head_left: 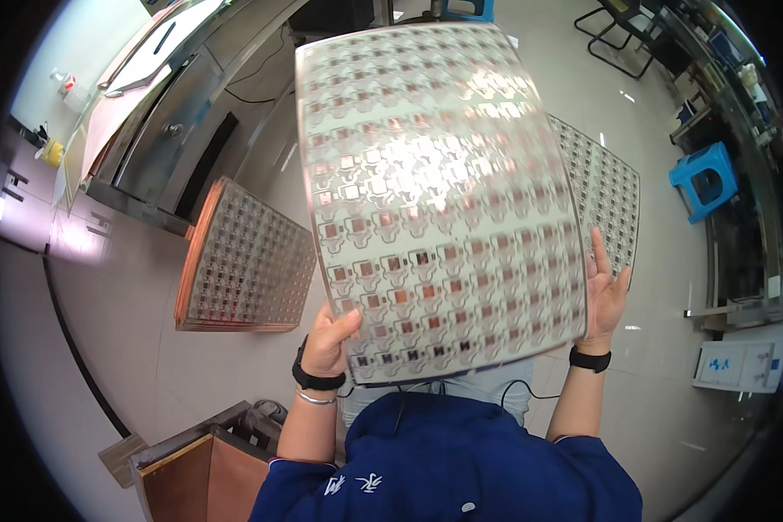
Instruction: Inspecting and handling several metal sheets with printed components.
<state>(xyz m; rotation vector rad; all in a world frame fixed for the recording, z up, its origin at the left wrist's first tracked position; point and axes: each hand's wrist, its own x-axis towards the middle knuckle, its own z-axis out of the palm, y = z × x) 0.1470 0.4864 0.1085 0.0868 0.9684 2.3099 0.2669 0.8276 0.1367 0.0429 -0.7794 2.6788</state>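
A large, thin, pale circuit board panel (pixel 448 248) is held up in front of me, covered with rows of small repeated pads and shining with glare across its upper half. My left hand (pixel 329 341) grips its lower left edge, the thumb lying on the front face and the other fingers hidden behind. At the lower right edge, my right hand (pixel 606 300) is open with its fingers apart, right beside the panel; whether it touches the edge I cannot tell. Beyond that hand lies another patterned panel (pixel 613 187), partly covered by the held one.
To the left stands a stack of similar panels (pixel 248 261) with copper-coloured edges. A metal desk with a drawer (pixel 170 130) and papers is at the upper left. An open brown box (pixel 204 478) sits at the lower left. On the right are a blue stool (pixel 705 181) and a white box (pixel 744 358).
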